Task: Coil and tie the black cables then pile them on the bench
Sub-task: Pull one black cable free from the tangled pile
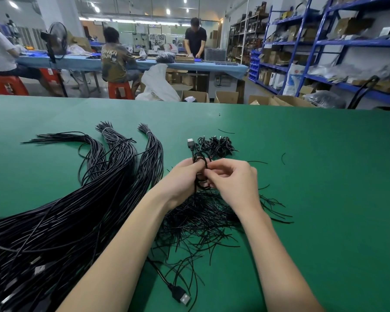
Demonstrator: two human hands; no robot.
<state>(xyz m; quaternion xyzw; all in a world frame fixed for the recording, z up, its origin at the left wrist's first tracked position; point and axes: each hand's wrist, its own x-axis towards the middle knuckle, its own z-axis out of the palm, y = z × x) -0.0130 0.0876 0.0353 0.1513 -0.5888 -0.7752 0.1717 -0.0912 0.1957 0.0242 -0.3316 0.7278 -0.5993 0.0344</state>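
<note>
Coiled cable held mid-surface, its plug sticking up on the far side. Left hand grips the coil; right hand pinches at it, probably a tie, too small to tell. Finished pile just beyond on the green surface; loose ties near, uncoiled cables left. Risk: if the left grip slackens, loops could spring open before the tie is twisted shut.
</note>
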